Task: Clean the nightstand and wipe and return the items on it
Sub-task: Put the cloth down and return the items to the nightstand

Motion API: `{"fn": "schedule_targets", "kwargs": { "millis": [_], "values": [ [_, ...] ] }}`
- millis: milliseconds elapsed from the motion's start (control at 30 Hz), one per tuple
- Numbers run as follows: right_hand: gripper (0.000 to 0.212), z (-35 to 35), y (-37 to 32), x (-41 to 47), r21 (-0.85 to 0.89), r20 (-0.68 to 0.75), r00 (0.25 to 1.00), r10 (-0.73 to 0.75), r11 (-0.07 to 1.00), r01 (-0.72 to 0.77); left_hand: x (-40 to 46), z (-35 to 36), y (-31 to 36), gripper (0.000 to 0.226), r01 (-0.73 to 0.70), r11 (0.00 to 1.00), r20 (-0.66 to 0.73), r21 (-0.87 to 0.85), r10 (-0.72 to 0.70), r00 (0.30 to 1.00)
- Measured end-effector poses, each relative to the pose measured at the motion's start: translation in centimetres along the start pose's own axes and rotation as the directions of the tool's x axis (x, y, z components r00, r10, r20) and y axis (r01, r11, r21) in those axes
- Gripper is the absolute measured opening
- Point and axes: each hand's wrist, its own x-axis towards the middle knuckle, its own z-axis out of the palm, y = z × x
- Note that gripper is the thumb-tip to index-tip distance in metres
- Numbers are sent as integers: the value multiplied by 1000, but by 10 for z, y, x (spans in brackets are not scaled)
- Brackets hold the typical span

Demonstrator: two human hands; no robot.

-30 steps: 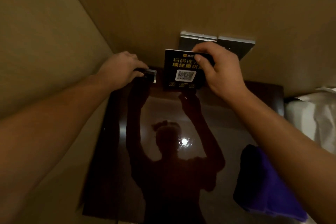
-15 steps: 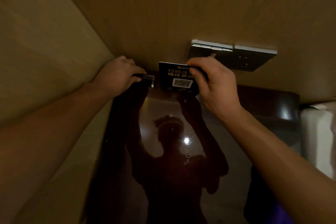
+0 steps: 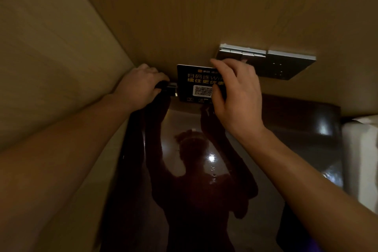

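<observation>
Glossy dark nightstand (image 3: 296, 129), items going back along the wall edge. Right hand (image 3: 235, 96) pinches the upright black sign (image 3: 196, 84), apparently steadying it; left hand (image 3: 139, 86) curls round a small dark object (image 3: 169, 88), unidentifiable, just beside.

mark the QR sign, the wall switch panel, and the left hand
QR sign (image 3: 194, 82): head view, on its black face left of the code.
wall switch panel (image 3: 286, 65): head view, on the dark right plate.
left hand (image 3: 141, 86): head view, on the back of the hand.
</observation>
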Motion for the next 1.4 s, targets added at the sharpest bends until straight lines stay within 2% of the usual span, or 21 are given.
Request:
{"fn": "schedule_targets", "kwargs": {
  "millis": [300,533,833,1033,1267,1400],
  "values": [
    [52,3,-8,-13,-60,-87,996,9,998,-14,-3,1,7,48,15,1000,-17,13,-15,1000],
    [53,-4,-11,-14,-59,-105,994,22,998,-28,-11,-4,13,51,-6,999,-126,40,11,992],
    [52,-24,-12,-18,-11,-97,995,29,999,-30,-31,-17,32,40,6,1000,-267,-26,-12,964],
    [55,-50,-1,-21,-60,-72,997,-17,998,13,-51,-28,58,47,65,993,-401,-101,-101,910],
    [63,-83,21,-40,-53,-42,998,46,997,-48,-79,-39,89,52,125,983,-529,-134,-177,830],
    [66,-107,25,-65,-23,-72,994,80,996,-82,-97,-42,115,52,91,992,-548,-88,-124,827]
  ]
}}
